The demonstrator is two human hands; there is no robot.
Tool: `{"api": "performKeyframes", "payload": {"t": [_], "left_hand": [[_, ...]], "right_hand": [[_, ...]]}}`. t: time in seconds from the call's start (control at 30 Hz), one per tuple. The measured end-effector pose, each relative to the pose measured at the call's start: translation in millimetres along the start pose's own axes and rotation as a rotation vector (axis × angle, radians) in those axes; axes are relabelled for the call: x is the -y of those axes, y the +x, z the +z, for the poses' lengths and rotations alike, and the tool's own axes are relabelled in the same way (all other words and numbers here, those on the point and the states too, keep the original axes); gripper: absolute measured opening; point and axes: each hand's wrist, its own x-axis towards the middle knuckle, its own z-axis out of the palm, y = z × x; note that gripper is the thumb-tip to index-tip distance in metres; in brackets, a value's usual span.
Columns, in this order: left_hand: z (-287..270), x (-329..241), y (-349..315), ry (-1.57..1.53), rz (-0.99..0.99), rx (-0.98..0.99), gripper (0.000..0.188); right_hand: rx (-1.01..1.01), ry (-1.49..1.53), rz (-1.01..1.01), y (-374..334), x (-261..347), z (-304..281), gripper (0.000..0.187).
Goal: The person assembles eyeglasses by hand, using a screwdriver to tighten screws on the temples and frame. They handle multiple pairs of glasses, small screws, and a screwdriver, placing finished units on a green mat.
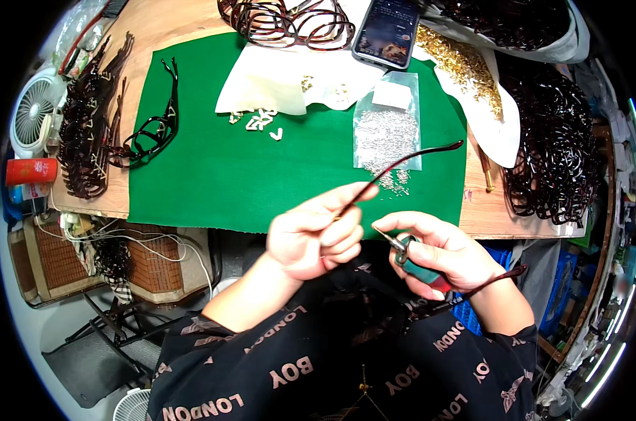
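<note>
Glasses temple (402,160): dark reddish brown, slim, gripped above the near edge of the table; its curved tip points right and far, over the near end of the clear bag.
Left hand (311,235): closed around the temple, thumb and forefinger pinching it, the other fingers curled in toward the palm.
Right hand (448,249): grasping a small tool (424,271), just right of the left hand and apart from it.
Small tool: green and red handle, metal collar, thin metal tip pointing left and far, beside the forefinger.
Second temple (504,275): dark, at the near side of the right hand, tip toward the right; whether it joins the first one is hidden.
Green mat (213,189): spread over the middle of the wooden table (500,223).
Clear bag (387,133): on the right part of the mat, full of tiny silvery pieces, some spilled at its near end.
Pale V-shaped pieces (260,121): on the mat, left of the bag, beside a white sheet (262,81).
Phone (387,35): far side, beyond the bag.
Dark frames (553,147): heaped at the right of the table.
</note>
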Motion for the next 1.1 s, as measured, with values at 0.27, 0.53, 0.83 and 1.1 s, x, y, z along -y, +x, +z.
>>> {"api": "performKeyframes", "payload": {"t": [0.27,0.53,0.83,1.1], "left_hand": [[-15,12,5,0.003,0.111,-0.108,0.041],[-14,13,7,0.011,0.127,-0.072,0.041],[-21,14,2,0.067,0.092,-0.044,0.040],[-17,13,4,0.116,0.082,-0.081,0.037]], "right_hand": [[-0.031,0.177,0.118,16,3,12,0.035],[-0.070,0.132,0.114,18,1,14,0.033],[-0.066,0.093,0.100,19,-1,14,0.026],[-0.123,-0.053,0.056,22,-3,11,0.024]]}}
